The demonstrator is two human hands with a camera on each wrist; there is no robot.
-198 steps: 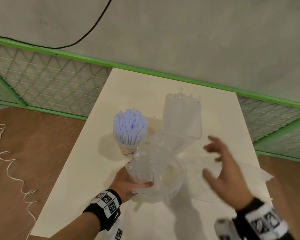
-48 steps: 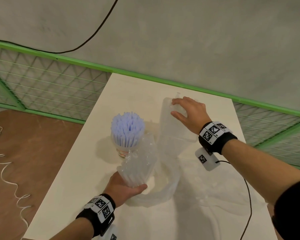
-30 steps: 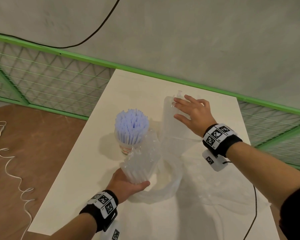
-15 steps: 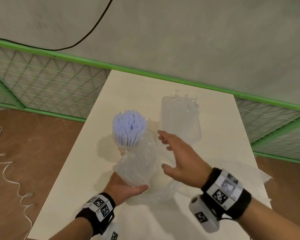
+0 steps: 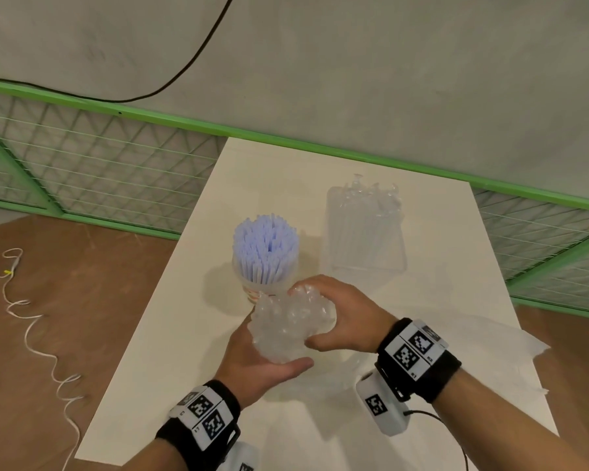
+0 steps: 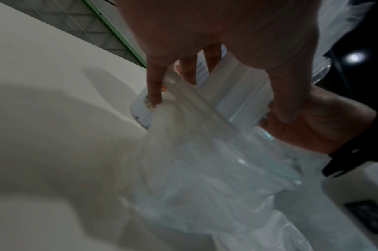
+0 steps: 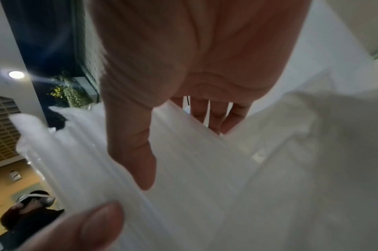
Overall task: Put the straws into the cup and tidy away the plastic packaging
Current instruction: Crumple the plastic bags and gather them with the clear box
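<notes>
I've got both hands, left hand (image 5: 252, 362) and right hand (image 5: 344, 317), grasping the wad (image 5: 289, 326); flat bag (image 5: 366, 229) lies ahead-right, long axis away, right nearer.

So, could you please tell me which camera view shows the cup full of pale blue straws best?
The head view: the cup of pale blue straws stands whole on the white table. The left wrist view catches only a sliver of its base behind the fingers; the right wrist view does not show it.
</notes>
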